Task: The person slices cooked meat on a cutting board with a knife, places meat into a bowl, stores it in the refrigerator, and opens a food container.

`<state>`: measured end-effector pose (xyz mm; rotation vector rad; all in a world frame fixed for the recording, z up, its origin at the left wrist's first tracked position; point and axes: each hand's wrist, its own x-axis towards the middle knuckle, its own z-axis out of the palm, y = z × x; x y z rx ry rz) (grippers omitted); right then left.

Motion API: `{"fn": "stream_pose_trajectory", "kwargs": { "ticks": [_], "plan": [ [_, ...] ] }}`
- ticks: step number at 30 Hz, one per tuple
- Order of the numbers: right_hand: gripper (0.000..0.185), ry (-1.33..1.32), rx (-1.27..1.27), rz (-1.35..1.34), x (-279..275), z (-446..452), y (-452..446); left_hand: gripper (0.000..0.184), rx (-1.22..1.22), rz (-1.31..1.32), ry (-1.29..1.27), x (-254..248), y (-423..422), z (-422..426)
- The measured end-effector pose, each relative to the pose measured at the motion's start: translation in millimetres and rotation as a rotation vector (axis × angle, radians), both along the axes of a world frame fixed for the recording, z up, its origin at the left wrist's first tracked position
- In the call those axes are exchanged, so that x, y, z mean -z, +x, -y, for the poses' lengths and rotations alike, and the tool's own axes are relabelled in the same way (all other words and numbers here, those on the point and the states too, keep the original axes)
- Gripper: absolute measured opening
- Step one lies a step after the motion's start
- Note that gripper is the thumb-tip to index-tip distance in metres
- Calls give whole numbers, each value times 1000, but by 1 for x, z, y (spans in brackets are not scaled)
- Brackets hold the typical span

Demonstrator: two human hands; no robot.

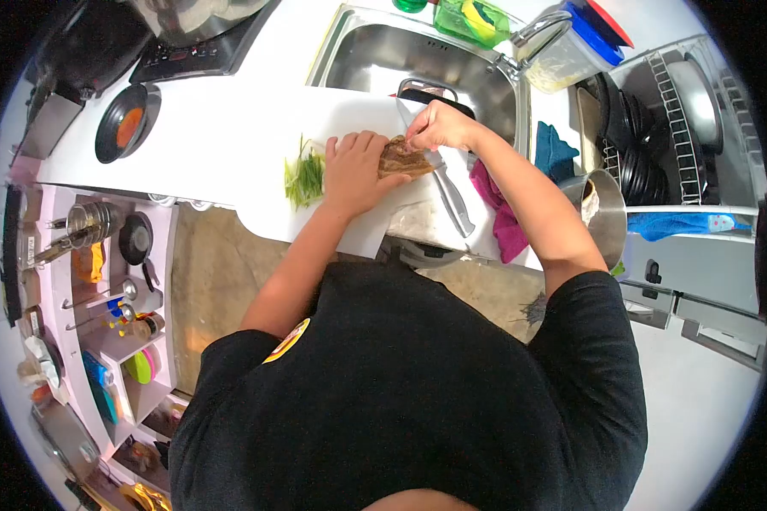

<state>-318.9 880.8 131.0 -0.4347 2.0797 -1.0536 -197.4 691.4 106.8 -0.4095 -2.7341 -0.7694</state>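
A brown, layered piece of meat (406,160) lies on the white cutting board (268,200). My left hand (354,175) rests over its left end, fingers stretched along the far side and thumb along the near side. At the far edge of the meat, my right hand (443,128) has its fingertips pinched together; any small bit between them is hidden. A knife (453,202) with a grey handle lies just right of the meat, its blade pointing away and passing beneath my right hand. Cut green strips (307,176), perhaps scallion, sit in a pile left of my left hand.
Beyond the board is a steel sink (383,55) with a dark-rimmed item in it. A magenta cloth (504,217), a teal cloth (556,152) and a steel pot (603,217) are on the right. A small black pan (123,123) and an induction cooker (187,58) stand left.
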Motion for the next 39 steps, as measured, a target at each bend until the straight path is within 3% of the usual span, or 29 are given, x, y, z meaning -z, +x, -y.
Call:
{"fn": "stream_pose_trajectory", "kwargs": {
  "ticks": [7,12,15,17,18,19,21,22,23,25,27,29,31,32,34,35,36,39],
  "plan": [
    [26,234,-176,-239,-14,14,-12,60,41,-39,-63,0,4,3],
    [22,123,-94,-376,-20,-2,-58,61,30,-18,-93,-1,16,1],
    [14,90,-105,-317,-63,-5,-64,62,21,3,-110,-5,21,0],
    [12,259,-97,-522,-115,-19,-23,64,35,40,-116,-7,19,0],
    [17,276,-158,-843,-134,-42,2,66,31,77,-116,-9,17,0],
    [21,334,-40,-1026,-139,-71,29,66,35,81,-103,-11,17,-1],
    [19,521,506,-1054,-169,-120,109,69,57,56,-110,-16,19,2],
    [20,301,889,-872,-170,-143,142,79,55,45,-97,-17,19,3],
    [24,581,891,-921,-175,-175,165,79,53,63,-102,-21,19,3],
    [23,887,1000,-745,-144,-240,191,87,91,74,-106,-31,11,0],
    [22,871,1007,-745,-121,-245,196,82,120,10,-81,-33,2,-4],
    [22,857,1009,-759,-109,-246,195,71,162,146,-81,-37,-5,-12],
    [18,894,1035,-1088,-108,-202,184,66,141,123,-57,-32,-7,-17],
    [15,634,1036,-1072,-106,-168,178,61,120,96,-26,-29,-8,-17],
    [18,356,822,-763,-81,-107,171,60,150,22,-9,-27,-4,-18],
    [24,294,550,-977,-19,-99,160,59,173,-58,28,-25,-2,-19],
    [31,435,566,-592,-11,-70,159,59,172,-127,28,-21,0,-19],
    [38,488,572,-534,-7,-22,154,60,139,-258,0,-11,15,-15]
  ]
}}
